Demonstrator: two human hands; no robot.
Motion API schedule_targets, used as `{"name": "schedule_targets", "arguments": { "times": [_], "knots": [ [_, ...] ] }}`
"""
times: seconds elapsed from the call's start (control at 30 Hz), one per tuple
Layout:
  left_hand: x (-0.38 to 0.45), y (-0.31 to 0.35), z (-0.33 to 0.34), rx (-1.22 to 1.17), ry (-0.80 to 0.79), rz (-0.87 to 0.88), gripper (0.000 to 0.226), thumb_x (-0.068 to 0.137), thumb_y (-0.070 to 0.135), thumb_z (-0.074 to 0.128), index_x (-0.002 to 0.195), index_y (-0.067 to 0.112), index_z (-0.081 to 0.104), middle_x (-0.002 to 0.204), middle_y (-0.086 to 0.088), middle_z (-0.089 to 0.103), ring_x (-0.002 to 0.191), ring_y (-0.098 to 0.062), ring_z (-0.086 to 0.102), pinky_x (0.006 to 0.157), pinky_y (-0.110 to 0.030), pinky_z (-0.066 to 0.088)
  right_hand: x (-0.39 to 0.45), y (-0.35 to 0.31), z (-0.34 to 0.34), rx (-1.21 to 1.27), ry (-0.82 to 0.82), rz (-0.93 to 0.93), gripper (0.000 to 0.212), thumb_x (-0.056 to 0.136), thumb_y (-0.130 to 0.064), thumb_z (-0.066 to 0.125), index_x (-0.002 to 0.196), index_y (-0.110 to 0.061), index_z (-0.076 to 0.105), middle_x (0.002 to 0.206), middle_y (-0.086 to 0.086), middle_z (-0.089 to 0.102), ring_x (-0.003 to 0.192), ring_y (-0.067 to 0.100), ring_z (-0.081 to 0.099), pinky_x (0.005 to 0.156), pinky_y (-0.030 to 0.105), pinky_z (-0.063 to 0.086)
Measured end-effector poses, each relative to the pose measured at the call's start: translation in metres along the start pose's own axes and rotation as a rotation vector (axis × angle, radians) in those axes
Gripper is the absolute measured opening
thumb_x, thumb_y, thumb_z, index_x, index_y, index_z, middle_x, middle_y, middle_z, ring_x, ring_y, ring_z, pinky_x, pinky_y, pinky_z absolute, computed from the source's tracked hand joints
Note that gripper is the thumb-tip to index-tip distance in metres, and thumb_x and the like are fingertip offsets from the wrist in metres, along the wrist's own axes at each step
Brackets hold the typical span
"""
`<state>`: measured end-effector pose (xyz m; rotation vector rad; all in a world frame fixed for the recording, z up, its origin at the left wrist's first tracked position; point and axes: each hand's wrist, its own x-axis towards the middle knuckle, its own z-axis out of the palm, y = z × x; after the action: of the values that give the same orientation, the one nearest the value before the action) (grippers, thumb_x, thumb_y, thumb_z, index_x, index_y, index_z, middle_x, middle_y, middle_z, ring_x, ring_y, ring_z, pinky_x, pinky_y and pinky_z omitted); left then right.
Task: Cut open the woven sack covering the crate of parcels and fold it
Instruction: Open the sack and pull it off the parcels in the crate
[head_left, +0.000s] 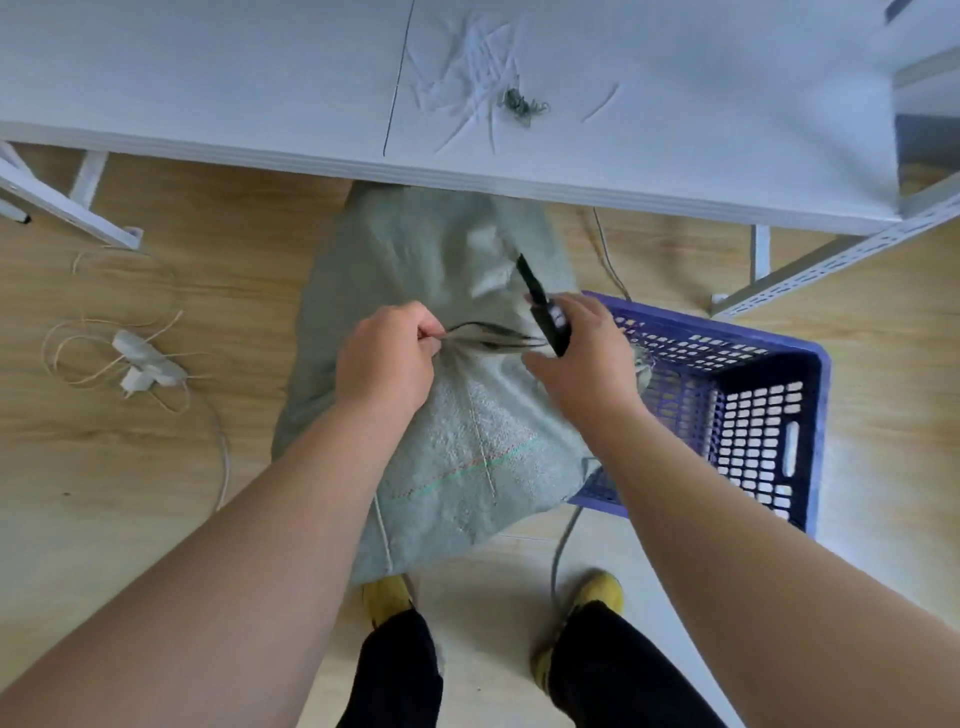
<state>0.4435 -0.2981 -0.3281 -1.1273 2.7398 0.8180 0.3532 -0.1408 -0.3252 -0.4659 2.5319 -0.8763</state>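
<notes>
A grey-green woven sack (457, 441) stands on the floor in front of my feet, its top gathered and tied with dark string (488, 335). My left hand (384, 358) pinches the gathered neck and string at its left end. My right hand (576, 348) grips a black utility knife (543, 306), blade pointing up and away, right beside the tied neck. What is inside the sack is hidden.
A blue perforated plastic crate (748, 410) sits on the floor right of the sack, touching it. A white table (260, 78) spans the top, with cut white strips and a thread clump (519, 104). A white power strip with cords (145, 358) lies on the floor at left.
</notes>
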Motion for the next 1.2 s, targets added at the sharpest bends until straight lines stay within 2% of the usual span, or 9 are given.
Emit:
{"name": "schedule_targets", "arguments": {
  "times": [0.17, 0.33, 0.47, 0.57, 0.77, 0.93, 1.0, 1.13, 1.2],
  "knots": [
    [-0.033, 0.065, -0.041, -0.049, -0.193, 0.019, 0.007, 0.084, 0.023, 0.069, 0.089, 0.026, 0.072, 0.092, 0.002, 0.073, 0.090, -0.022, 0.065, 0.078, -0.031, 0.051, -0.043, -0.029, -0.015, 0.135, -0.132, 0.043, 0.038, 0.074, -0.013, 0.073, 0.111, -0.018, 0.063, 0.090, -0.006, 0.054, 0.083, 0.018, 0.051, 0.062, 0.024, 0.028],
    [-0.065, 0.101, -0.050, -0.220, -0.280, 0.046, 0.011, 0.083, 0.021, 0.071, 0.093, 0.024, 0.074, 0.084, 0.006, 0.069, 0.085, -0.013, 0.065, 0.073, -0.019, 0.043, -0.057, -0.017, -0.058, 0.062, -0.104, 0.246, 0.017, 0.082, -0.010, 0.063, 0.097, -0.017, 0.064, 0.091, 0.008, 0.068, 0.085, 0.030, 0.062, 0.063, 0.030, 0.042],
    [-0.084, 0.077, -0.049, -0.090, -0.039, -0.082, 0.038, 0.087, 0.020, 0.066, 0.124, 0.026, 0.058, 0.124, 0.001, 0.056, 0.116, -0.019, 0.051, 0.087, -0.026, 0.039, -0.066, -0.002, -0.088, 0.079, -0.046, 0.362, 0.014, 0.084, -0.010, 0.060, 0.097, -0.012, 0.064, 0.091, 0.010, 0.069, 0.085, 0.032, 0.064, 0.069, 0.039, 0.053],
    [-0.105, 0.057, -0.043, 0.197, -0.225, 0.031, 0.052, 0.089, 0.020, 0.064, 0.138, 0.031, 0.048, 0.140, 0.002, 0.045, 0.127, -0.024, 0.040, 0.100, -0.036, 0.036, -0.072, 0.008, -0.106, 0.070, -0.039, 0.392, 0.017, 0.082, -0.012, 0.064, 0.098, -0.014, 0.068, 0.094, 0.008, 0.071, 0.089, 0.029, 0.063, 0.073, 0.036, 0.051],
    [-0.115, 0.075, -0.035, 0.260, -0.167, 0.092, 0.020, 0.091, 0.007, 0.053, 0.090, 0.024, 0.062, 0.099, 0.001, 0.062, 0.085, -0.022, 0.053, 0.065, -0.030, 0.036, -0.094, 0.029, -0.122, 0.150, -0.034, 0.426, 0.012, 0.081, -0.015, 0.072, 0.088, -0.021, 0.066, 0.089, 0.000, 0.066, 0.085, 0.021, 0.059, 0.068, 0.028, 0.040],
    [-0.117, 0.130, -0.030, 0.116, -0.257, 0.211, 0.022, 0.091, 0.008, 0.049, 0.079, 0.026, 0.053, 0.101, 0.005, 0.050, 0.093, -0.020, 0.049, 0.067, -0.032, 0.033, -0.108, 0.030, -0.124, 0.174, -0.060, 0.396, 0.013, 0.079, -0.016, 0.074, 0.092, -0.019, 0.071, 0.094, 0.001, 0.070, 0.087, 0.019, 0.061, 0.075, 0.030, 0.047],
    [-0.112, 0.136, -0.030, 0.088, -0.205, 0.244, 0.009, 0.091, 0.017, 0.056, 0.091, 0.026, 0.054, 0.110, 0.002, 0.048, 0.104, -0.021, 0.048, 0.071, -0.033, 0.034, -0.107, 0.030, -0.128, 0.177, -0.019, 0.396, 0.011, 0.082, -0.015, 0.072, 0.092, -0.020, 0.071, 0.096, 0.002, 0.071, 0.089, 0.021, 0.063, 0.076, 0.031, 0.049],
    [-0.104, 0.106, -0.037, 0.436, -0.431, 0.217, 0.052, 0.083, 0.041, 0.070, 0.129, 0.028, 0.048, 0.130, -0.001, 0.048, 0.121, -0.024, 0.045, 0.081, -0.036, 0.039, -0.104, 0.042, -0.144, 0.194, 0.009, 0.427, 0.010, 0.083, -0.013, 0.071, 0.089, -0.021, 0.069, 0.094, 0.000, 0.069, 0.086, 0.019, 0.062, 0.072, 0.030, 0.046],
    [-0.101, 0.093, -0.038, 0.578, -0.388, 0.221, 0.043, 0.087, 0.033, 0.068, 0.126, 0.025, 0.052, 0.126, -0.004, 0.052, 0.116, -0.027, 0.050, 0.080, -0.036, 0.041, -0.106, 0.047, -0.149, 0.210, -0.008, 0.424, 0.010, 0.083, -0.011, 0.071, 0.086, -0.020, 0.068, 0.091, 0.000, 0.068, 0.083, 0.018, 0.061, 0.072, 0.031, 0.047]
  ]
}}
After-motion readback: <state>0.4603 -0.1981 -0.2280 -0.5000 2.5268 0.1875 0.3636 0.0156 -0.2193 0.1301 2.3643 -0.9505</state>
